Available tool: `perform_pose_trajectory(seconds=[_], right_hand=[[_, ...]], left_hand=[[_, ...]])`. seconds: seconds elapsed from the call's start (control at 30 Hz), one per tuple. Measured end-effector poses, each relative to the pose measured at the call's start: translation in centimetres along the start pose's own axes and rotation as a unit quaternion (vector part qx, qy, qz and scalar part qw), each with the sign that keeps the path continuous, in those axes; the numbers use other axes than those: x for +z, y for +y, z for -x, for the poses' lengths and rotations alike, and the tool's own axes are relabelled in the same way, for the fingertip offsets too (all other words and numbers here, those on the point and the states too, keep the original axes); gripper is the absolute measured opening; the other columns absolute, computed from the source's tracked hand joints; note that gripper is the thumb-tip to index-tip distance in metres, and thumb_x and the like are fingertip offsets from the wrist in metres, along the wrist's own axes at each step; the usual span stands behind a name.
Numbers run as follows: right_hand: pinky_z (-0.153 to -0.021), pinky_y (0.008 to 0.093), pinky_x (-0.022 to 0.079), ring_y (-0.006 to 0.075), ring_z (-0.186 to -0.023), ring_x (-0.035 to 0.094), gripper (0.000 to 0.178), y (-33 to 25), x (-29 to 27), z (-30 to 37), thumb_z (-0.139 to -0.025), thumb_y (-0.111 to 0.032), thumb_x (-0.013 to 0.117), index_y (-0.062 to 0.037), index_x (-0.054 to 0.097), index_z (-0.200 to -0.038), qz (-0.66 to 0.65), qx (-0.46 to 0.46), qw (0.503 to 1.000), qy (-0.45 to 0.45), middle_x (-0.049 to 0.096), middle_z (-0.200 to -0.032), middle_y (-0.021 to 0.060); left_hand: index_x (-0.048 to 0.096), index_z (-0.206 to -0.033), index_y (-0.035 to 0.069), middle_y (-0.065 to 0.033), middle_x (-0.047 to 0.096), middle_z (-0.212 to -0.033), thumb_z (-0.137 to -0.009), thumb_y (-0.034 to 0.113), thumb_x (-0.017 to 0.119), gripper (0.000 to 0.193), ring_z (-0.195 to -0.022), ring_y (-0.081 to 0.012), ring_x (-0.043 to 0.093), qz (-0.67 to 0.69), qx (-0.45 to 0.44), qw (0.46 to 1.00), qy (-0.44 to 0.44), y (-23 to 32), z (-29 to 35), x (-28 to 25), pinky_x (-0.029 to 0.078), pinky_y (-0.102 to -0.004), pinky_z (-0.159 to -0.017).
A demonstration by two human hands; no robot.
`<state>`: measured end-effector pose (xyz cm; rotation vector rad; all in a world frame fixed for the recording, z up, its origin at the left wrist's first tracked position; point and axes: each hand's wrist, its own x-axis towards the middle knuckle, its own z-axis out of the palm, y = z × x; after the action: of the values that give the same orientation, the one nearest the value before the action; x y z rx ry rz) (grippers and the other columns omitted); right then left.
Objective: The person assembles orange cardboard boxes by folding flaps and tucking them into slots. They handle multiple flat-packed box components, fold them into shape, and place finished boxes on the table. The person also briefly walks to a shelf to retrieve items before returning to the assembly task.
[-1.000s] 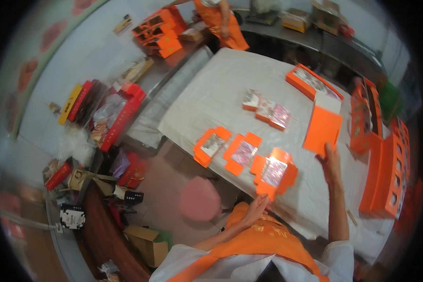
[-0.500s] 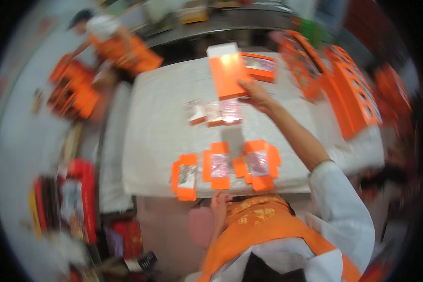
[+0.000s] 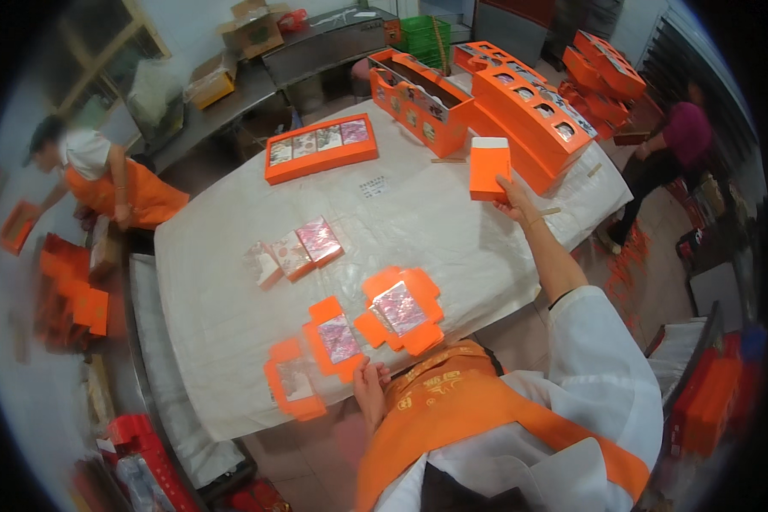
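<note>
Stretched out over the right side of the table, my right hand (image 3: 513, 198) grips an orange box (image 3: 489, 171) with a white band at its far end. At the near table edge, against my apron, my left hand (image 3: 371, 388) is empty with loosely bent fingers apart. Beside it lie flat, unfolded orange cartons with patterned middle panels: one at right (image 3: 401, 309), one in the middle (image 3: 339, 340), one at left (image 3: 297, 382). Beyond them sit three small patterned boxes (image 3: 291, 255) side by side. An orange tray (image 3: 324, 165) farther back holds several patterned boxes.
A long open orange carton (image 3: 422, 107) and a stack of orange boxes with round windows (image 3: 529, 119) stand at the back right. Thin sticks (image 3: 550, 212) lie near my right hand. One person (image 3: 102, 171) works at the left; another (image 3: 678, 141) is at the right.
My view has turned to the right. My right hand has carried the orange box rightward, past the tray, toward the stacked boxes. My left hand stays by the apron.
</note>
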<state>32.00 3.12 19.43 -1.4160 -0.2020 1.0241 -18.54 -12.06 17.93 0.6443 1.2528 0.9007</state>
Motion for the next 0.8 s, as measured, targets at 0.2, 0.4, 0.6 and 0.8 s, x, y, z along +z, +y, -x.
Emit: perform_pose_trajectory(seconds=[0.2,0.4,0.6,0.8], right_hand=[[-0.069,0.0297,0.050,0.0141,-0.089,0.055,0.045,5.8,-2.4,4.5,-0.085,-0.041,0.062,-0.0179,0.049,-0.122,0.016,0.073,0.996,-0.039,0.056,-0.110,0.0011],[-0.067,0.0274,0.049,0.0133,-0.088,0.055,0.041,15.1,-2.7,7.3,-0.087,-0.040,0.060,-0.0171,0.050,-0.120,0.061,0.227,0.969,-0.078,0.057,-0.108,0.0001],[-0.073,0.0332,0.047,0.0155,-0.095,0.052,0.043,16.6,1.8,0.3,-0.087,-0.043,0.059,-0.0178,0.048,-0.121,0.036,0.216,0.948,-0.232,0.054,-0.113,0.0032],[-0.078,0.0371,0.046,0.0167,-0.094,0.053,0.046,18.8,3.4,-1.2,-0.087,-0.043,0.058,-0.0120,0.047,-0.120,0.166,0.191,0.967,0.022,0.055,-0.108,0.0057]], left_hand=[[0.044,-0.123,-0.002,-0.0084,0.057,-0.097,-0.094,0.017,0.048,0.034,-0.078,-0.0120,0.056,-0.023,-0.007,0.998,-0.055,-0.6,-1.3,4.0,0.046,-0.0231,-0.065],[0.044,-0.124,-0.001,-0.0053,0.058,-0.095,-0.093,0.021,0.050,0.038,-0.084,-0.0113,0.055,-0.029,-0.030,0.999,-0.026,-1.9,-1.0,5.5,0.045,-0.0231,-0.071],[0.044,-0.122,-0.001,-0.0072,0.058,-0.095,-0.094,0.013,0.048,0.031,-0.080,-0.0102,0.056,-0.024,-0.020,0.998,0.053,-3.9,0.3,5.4,0.047,-0.0213,-0.067],[0.043,-0.122,-0.001,-0.0070,0.057,-0.094,-0.093,0.011,0.050,0.033,-0.077,-0.0089,0.055,0.071,-0.071,0.986,0.137,-6.5,1.2,2.5,0.046,-0.0207,-0.064]])
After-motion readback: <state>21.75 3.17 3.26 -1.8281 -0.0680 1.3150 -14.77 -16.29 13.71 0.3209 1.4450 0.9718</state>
